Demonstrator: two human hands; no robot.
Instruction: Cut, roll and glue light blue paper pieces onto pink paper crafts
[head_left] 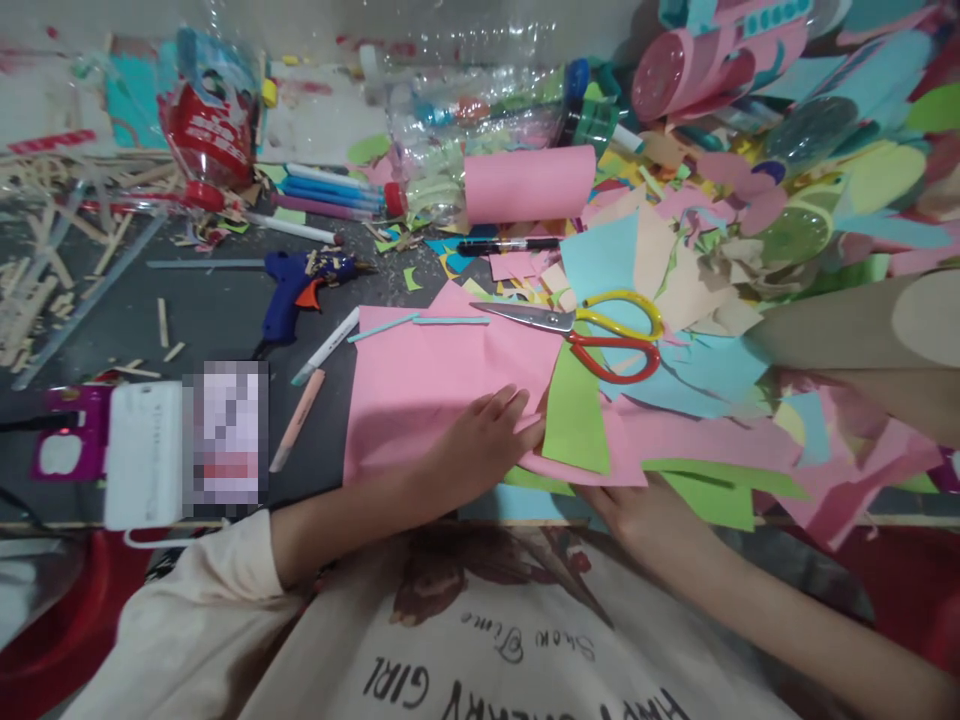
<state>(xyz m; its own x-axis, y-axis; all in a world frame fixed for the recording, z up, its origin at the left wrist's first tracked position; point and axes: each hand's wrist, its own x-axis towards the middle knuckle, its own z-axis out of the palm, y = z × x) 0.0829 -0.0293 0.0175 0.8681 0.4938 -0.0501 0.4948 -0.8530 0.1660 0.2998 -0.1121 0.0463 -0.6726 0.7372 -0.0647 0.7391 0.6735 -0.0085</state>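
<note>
Head view: blue glue gun (283, 300) on dark surface (217, 315); pink sheet (420, 390) near the front edge, probably light, floppy, quick to crease, best taken by its edges; left hand (480, 445) laid on it, fingers loosely extended, thumb apart; scissors (574, 325), blades over the sheet; right hand (626, 510), fingertips hidden under paper, can't tell its grip.

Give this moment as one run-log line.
left hand: resting on pink paper; right hand: at paper's near edge, partly hidden; scissors: lying beyond both hands; glue gun: lying on table
</note>
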